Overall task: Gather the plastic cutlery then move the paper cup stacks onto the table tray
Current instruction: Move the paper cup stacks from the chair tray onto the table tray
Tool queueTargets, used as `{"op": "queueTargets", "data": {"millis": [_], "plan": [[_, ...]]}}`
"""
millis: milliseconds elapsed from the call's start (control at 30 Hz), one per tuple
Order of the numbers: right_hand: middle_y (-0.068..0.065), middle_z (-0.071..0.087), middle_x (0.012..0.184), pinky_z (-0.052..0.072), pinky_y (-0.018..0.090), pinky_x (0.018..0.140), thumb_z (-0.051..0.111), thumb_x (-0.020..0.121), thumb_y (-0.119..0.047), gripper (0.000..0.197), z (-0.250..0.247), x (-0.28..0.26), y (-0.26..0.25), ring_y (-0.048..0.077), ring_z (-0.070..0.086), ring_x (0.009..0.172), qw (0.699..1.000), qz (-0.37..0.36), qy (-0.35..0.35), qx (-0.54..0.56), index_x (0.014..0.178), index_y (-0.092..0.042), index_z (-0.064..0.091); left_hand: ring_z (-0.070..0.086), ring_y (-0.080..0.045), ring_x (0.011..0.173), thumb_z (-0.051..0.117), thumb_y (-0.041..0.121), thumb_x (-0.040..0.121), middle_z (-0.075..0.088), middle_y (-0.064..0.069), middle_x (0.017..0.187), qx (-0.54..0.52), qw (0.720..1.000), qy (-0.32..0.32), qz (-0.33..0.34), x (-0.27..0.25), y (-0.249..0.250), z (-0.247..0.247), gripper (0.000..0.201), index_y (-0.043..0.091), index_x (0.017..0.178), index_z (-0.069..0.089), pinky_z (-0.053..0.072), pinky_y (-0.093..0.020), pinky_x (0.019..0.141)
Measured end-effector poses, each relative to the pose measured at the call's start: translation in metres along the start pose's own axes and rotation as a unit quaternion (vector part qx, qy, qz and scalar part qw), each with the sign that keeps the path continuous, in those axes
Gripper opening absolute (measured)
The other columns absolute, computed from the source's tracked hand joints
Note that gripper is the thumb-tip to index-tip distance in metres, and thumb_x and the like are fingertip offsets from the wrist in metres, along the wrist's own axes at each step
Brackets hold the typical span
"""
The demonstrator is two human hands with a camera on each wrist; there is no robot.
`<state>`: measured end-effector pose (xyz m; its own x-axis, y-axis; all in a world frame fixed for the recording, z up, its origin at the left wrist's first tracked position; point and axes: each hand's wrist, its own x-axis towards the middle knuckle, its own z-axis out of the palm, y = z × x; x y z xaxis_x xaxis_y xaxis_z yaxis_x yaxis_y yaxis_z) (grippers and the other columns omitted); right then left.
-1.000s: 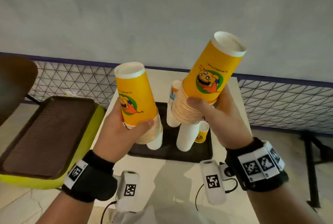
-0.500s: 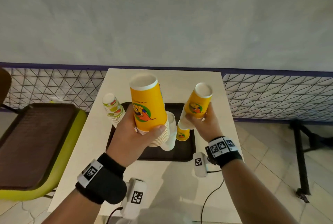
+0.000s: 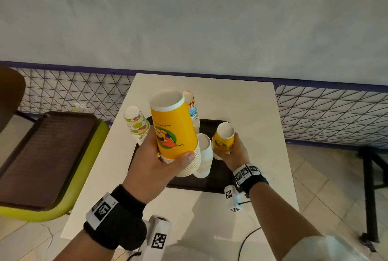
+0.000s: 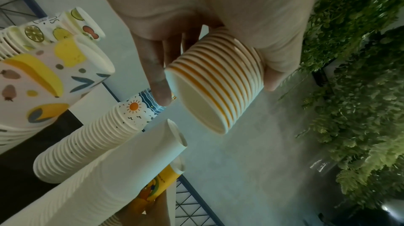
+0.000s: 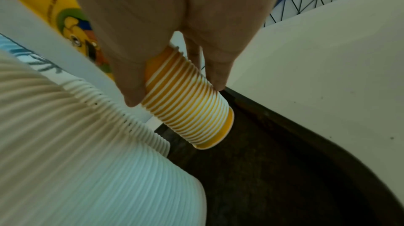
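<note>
Left hand [image 3: 155,164] gripping yellow stack [image 3: 175,130] above tray [image 3: 218,179]; right hand [image 3: 236,151] gripping second stack [image 3: 223,141], low over tray. Right wrist view alone showing its rim [image 5: 215,140] just clear of tray. Cutlery unseen.
</note>
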<state>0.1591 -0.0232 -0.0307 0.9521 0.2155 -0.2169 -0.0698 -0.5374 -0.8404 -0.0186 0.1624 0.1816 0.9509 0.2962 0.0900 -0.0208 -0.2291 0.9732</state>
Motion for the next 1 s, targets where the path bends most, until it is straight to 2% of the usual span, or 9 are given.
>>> {"op": "queueTargets", "data": {"millis": [133, 300, 367, 433, 533, 633, 767, 867, 1000], "plan": [[-0.001, 0.065, 0.126, 0.046, 0.033, 0.092, 0.087, 0.076, -0.047, 0.074, 0.001, 0.003, 0.004, 0.027, 0.064, 0.118, 0.999, 0.026, -0.014, -0.016, 0.137, -0.031, 0.047, 0.063, -0.009, 0.116, 0.078, 0.04, 0.074, 0.066, 0.016, 0.122, -0.007, 1.0, -0.009, -0.007, 0.001, -0.002, 0.003, 0.068, 0.026, 0.133, 0.047, 0.052, -0.015, 0.087], [0.007, 0.052, 0.151, 0.044, 0.04, 0.108, 0.088, 0.078, -0.026, 0.098, -0.025, -0.012, -0.004, 0.029, 0.052, 0.137, 0.999, 0.013, -0.034, -0.02, 0.156, -0.025, 0.029, 0.063, -0.008, 0.116, 0.078, 0.041, 0.074, 0.065, 0.017, 0.121, -0.003, 1.0, -0.019, -0.006, 0.004, -0.001, 0.006, 0.064, 0.034, 0.129, 0.046, 0.052, -0.015, 0.088], [0.008, 0.048, 0.15, 0.047, 0.047, 0.11, 0.085, 0.081, -0.021, 0.091, -0.042, -0.026, -0.013, 0.029, 0.051, 0.135, 1.0, -0.015, 0.023, -0.006, 0.154, -0.021, 0.033, 0.063, -0.007, 0.114, 0.078, 0.04, 0.074, 0.065, 0.017, 0.119, -0.005, 1.0, -0.024, -0.004, 0.006, 0.001, 0.006, 0.06, 0.037, 0.126, 0.047, 0.052, -0.014, 0.087], [0.004, 0.052, 0.137, 0.054, 0.051, 0.098, 0.08, 0.083, -0.017, 0.069, -0.057, -0.047, -0.033, 0.025, 0.056, 0.12, 0.988, -0.083, 0.122, 0.033, 0.143, -0.017, 0.046, 0.064, -0.005, 0.112, 0.077, 0.039, 0.075, 0.066, 0.018, 0.117, -0.006, 1.0, -0.03, -0.001, 0.008, 0.002, 0.007, 0.057, 0.038, 0.124, 0.048, 0.051, -0.013, 0.085], [0.0, 0.056, 0.116, 0.054, 0.043, 0.079, 0.066, 0.081, -0.024, 0.04, -0.077, -0.087, -0.079, 0.019, 0.058, 0.102, 0.949, -0.209, 0.216, 0.094, 0.12, -0.017, 0.056, 0.064, -0.005, 0.111, 0.077, 0.04, 0.075, 0.066, 0.018, 0.116, 0.001, 0.999, -0.04, 0.012, 0.01, 0.005, 0.013, 0.057, 0.034, 0.124, 0.048, 0.051, -0.013, 0.084], [0.002, 0.061, 0.112, 0.053, 0.041, 0.079, 0.062, 0.087, -0.028, 0.033, -0.084, -0.125, -0.123, 0.019, 0.061, 0.103, 0.942, -0.281, 0.107, 0.151, 0.117, -0.014, 0.057, 0.065, -0.006, 0.109, 0.078, 0.039, 0.076, 0.066, 0.02, 0.113, 0.012, 0.998, -0.054, 0.032, 0.013, 0.011, 0.022, 0.055, 0.034, 0.123, 0.049, 0.052, -0.013, 0.082], [-0.003, 0.061, 0.136, 0.055, 0.041, 0.095, 0.061, 0.098, -0.051, 0.053, -0.08, -0.144, -0.15, 0.023, 0.06, 0.124, 0.942, -0.282, -0.095, 0.157, 0.143, -0.028, 0.046, 0.068, -0.013, 0.107, 0.081, 0.041, 0.072, 0.068, 0.014, 0.113, 0.023, 0.995, -0.076, 0.052, 0.017, 0.02, 0.034, 0.059, 0.04, 0.122, 0.049, 0.057, -0.026, 0.085], [-0.008, 0.065, 0.136, 0.055, 0.029, 0.099, 0.062, 0.101, -0.028, 0.05, -0.084, -0.142, -0.158, 0.015, 0.063, 0.127, 0.926, -0.228, -0.163, 0.252, 0.146, -0.027, 0.042, 0.067, -0.011, 0.108, 0.081, 0.043, 0.071, 0.067, 0.015, 0.114, 0.06, 0.991, -0.096, 0.065, 0.019, 0.019, 0.038, 0.059, 0.045, 0.12, 0.048, 0.059, -0.034, 0.087], [-0.001, 0.068, 0.132, 0.055, 0.029, 0.096, 0.074, 0.09, -0.009, 0.063, -0.088, -0.136, -0.156, 0.017, 0.067, 0.122, 0.924, -0.182, -0.177, 0.285, 0.145, -0.016, 0.044, 0.062, -0.01, 0.112, 0.085, 0.038, 0.07, 0.061, 0.015, 0.118, 0.111, 0.982, -0.12, 0.091, 0.021, 0.02, 0.04, 0.064, 0.04, 0.123, 0.05, 0.059, -0.034, 0.088]]}}
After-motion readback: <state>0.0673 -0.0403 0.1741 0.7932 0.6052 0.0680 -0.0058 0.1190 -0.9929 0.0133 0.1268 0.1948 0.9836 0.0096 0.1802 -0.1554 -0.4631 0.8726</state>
